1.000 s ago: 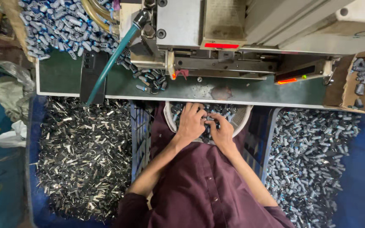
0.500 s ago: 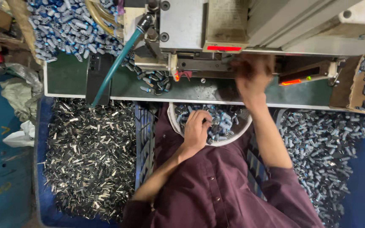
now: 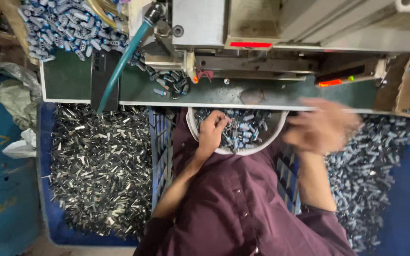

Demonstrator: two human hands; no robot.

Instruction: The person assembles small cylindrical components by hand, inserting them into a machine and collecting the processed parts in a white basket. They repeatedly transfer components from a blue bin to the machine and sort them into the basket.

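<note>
Our left hand (image 3: 213, 130) rests inside the white bowl (image 3: 191, 129), its fingers curled down into the heap of small blue-grey cylindrical parts (image 3: 243, 129); whether a part is pinched between them we cannot tell, since the fingertips are buried in the pile. The hand sits against the bowl's left wall, so most of the bowl's room lies open to its right. Our right hand (image 3: 320, 127) is just past the bowl's right rim, blurred, with fingers spread loosely and pointing toward the bowl; whether it holds anything we cannot tell.

The bowl's far edge tucks under the front edge of the green machine table (image 3: 72, 78), which runs as a pale straight line just beyond both hands. Above that edge, a few loose parts lie on the table near a small red fixture (image 3: 206, 74), and the grey machine body (image 3: 199, 21) rises behind it with a red lamp strip (image 3: 250, 44). A teal hose (image 3: 119, 64) slants down from the machine to the left of our left hand, crossing a black phone (image 3: 104, 71) lying flat on the table.

Left of our left forearm, a blue crate (image 3: 43, 156) holds a dense heap of shiny metal clips (image 3: 100, 166). Right of our right arm lies another wide spread of blue-grey parts (image 3: 371, 175). Between the two heaps, our maroon shirt (image 3: 233, 213) fills the near space.
</note>
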